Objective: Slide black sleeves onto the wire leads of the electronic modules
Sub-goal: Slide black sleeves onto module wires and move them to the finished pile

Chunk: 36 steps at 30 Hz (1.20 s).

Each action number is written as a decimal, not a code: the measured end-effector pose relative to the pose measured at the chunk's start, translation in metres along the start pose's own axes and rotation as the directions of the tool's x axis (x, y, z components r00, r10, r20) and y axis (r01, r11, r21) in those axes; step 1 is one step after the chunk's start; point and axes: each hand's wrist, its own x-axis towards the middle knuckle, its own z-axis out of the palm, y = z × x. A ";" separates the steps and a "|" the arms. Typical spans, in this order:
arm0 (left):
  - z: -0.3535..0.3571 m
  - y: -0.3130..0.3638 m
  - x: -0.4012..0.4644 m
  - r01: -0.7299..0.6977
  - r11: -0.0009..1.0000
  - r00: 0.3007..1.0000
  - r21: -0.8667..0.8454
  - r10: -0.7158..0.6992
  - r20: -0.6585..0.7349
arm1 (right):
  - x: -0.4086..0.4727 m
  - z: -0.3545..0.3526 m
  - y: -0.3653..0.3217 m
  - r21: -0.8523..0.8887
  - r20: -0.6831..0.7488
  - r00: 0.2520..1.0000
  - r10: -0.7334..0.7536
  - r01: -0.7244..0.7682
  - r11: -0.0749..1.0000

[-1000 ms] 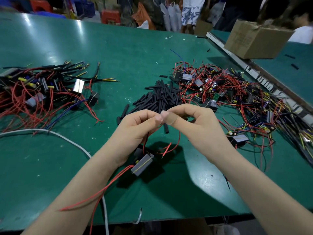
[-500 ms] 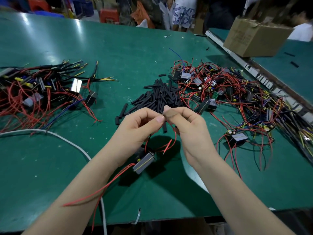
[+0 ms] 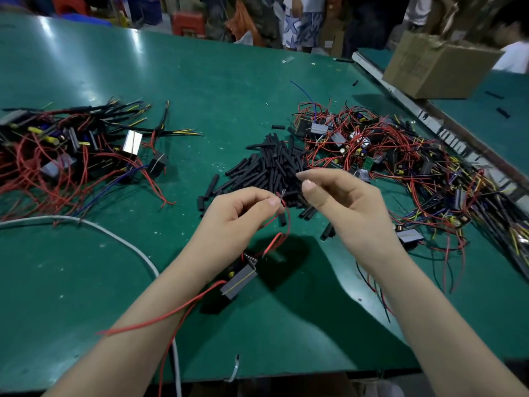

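Note:
My left hand (image 3: 240,219) pinches the bare tips of red wire leads (image 3: 282,222) that run down to a grey electronic module (image 3: 239,282) hanging under my wrist. My right hand (image 3: 346,204) hovers just right of the lead tips, thumb and forefinger apart, with nothing between them. A pile of short black sleeves (image 3: 269,170) lies on the green table directly behind both hands.
A heap of modules with sleeved leads (image 3: 71,150) sits at the left. A tangle of modules with bare red wires (image 3: 400,164) spreads at the right. A white cable (image 3: 120,239) curves across the near left. A cardboard box (image 3: 438,67) stands back right. People stand behind the table.
My hands were pinched together over the leads; now my right hand has let go and drawn slightly right and back, fingers apart. My left hand still holds the leads.

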 end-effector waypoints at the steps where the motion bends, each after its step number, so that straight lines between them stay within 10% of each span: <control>1: 0.000 0.003 -0.001 0.000 1.000 1.000 -0.027 0.001 0.025 | 0.000 -0.001 0.000 -0.066 0.009 0.994 -0.107 0.107 0.992; 5: -0.001 0.009 -0.003 0.102 0.978 0.988 -0.181 -0.079 0.133 | 0.000 0.002 0.000 -0.266 0.120 0.917 -0.380 0.398 0.878; 14: -0.005 0.012 -0.001 0.065 0.966 0.995 -0.250 -0.043 0.091 | 0.001 0.008 -0.008 -0.428 0.200 0.894 -0.400 0.447 0.785; 18: -0.004 0.007 -0.004 -0.153 0.982 0.988 0.110 0.153 0.009 | 0.004 0.009 -0.021 -0.430 0.204 0.973 0.105 -0.007 0.903; 21: -0.004 0.003 -0.006 -0.323 0.892 0.945 0.316 0.324 0.049 | 0.011 0.006 -0.030 -0.318 0.245 0.855 0.458 -0.375 0.871; 28: -0.004 -0.003 -0.005 -0.330 0.849 0.941 0.413 0.330 0.073 | 0.008 -0.007 -0.024 -0.282 0.341 0.762 0.551 -0.476 0.833; 31: -0.003 -0.003 -0.004 -0.252 0.916 0.966 0.311 0.257 0.025 | 0.001 -0.012 -0.016 -0.193 0.321 0.854 0.408 -0.363 0.912; 33: -0.003 0.000 -0.003 -0.169 0.960 0.985 0.225 0.171 0.009 | -0.004 -0.011 -0.011 -0.224 0.198 0.978 0.058 -0.012 0.974; 36: -0.002 0.005 -0.003 -0.086 0.994 0.995 0.067 0.082 0.062 | -0.009 -0.010 -0.003 -0.447 0.184 0.870 -0.457 0.488 0.750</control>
